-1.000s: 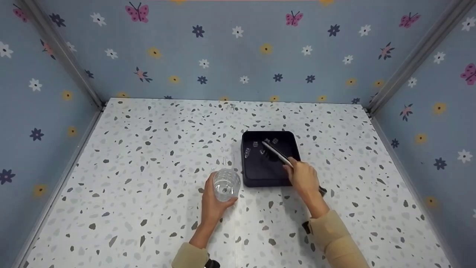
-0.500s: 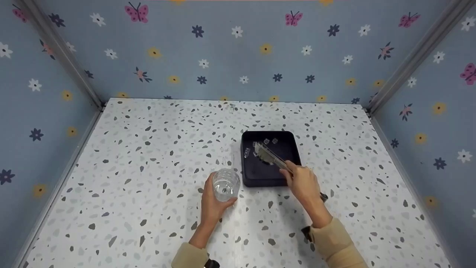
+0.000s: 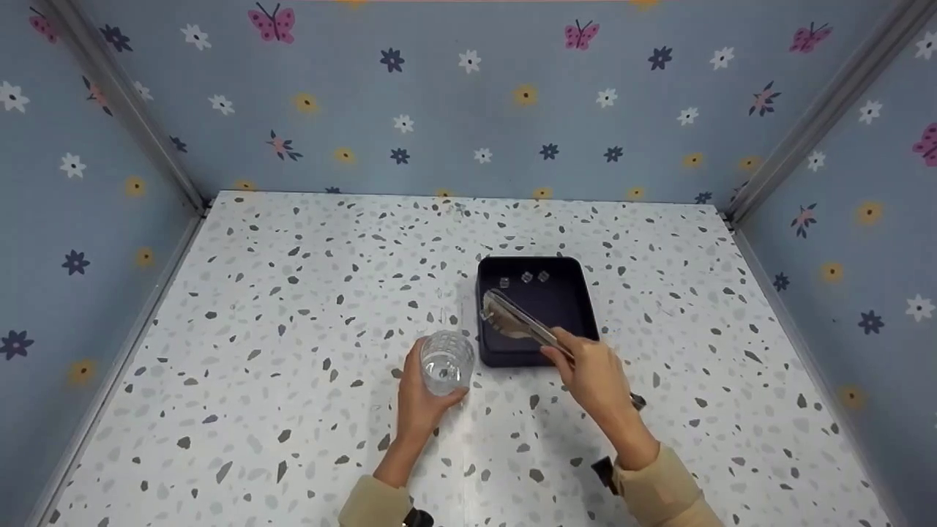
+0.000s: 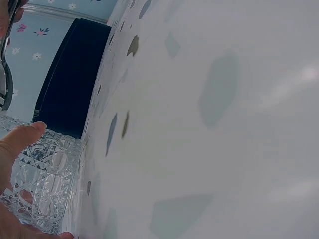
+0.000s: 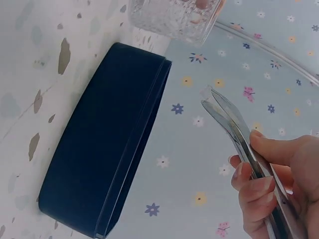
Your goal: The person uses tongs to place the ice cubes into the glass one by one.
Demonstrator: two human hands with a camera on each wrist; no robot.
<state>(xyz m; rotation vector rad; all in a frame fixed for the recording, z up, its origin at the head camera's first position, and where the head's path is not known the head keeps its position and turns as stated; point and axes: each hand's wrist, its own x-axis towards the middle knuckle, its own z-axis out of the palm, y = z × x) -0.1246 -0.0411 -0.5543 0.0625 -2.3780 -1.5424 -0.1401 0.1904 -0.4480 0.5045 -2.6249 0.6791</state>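
Note:
My left hand (image 3: 423,399) holds a clear cut-glass tumbler (image 3: 446,359), which stands upright on the speckled table just left of a dark square tray (image 3: 538,359). In the left wrist view the thumb lies across the tumbler's patterned side (image 4: 45,179). My right hand (image 3: 596,373) grips metal tongs (image 3: 538,328), their head over the tray's left side. A small clear cube (image 5: 206,92) shows at the tong tips in the right wrist view. Near the tray's back wall lie three more clear cubes (image 3: 527,277). The tongs cover part of the tray floor.
The white speckled table (image 3: 293,307) spreads around the tray and tumbler. Blue flowered panels (image 3: 439,88) close in the back and both sides, joined by metal corner strips (image 3: 820,110).
The tongs have swung left and toward me, from the tray's back middle to its left side, where clear cubes lay. The left hand and tumbler have stayed in place.

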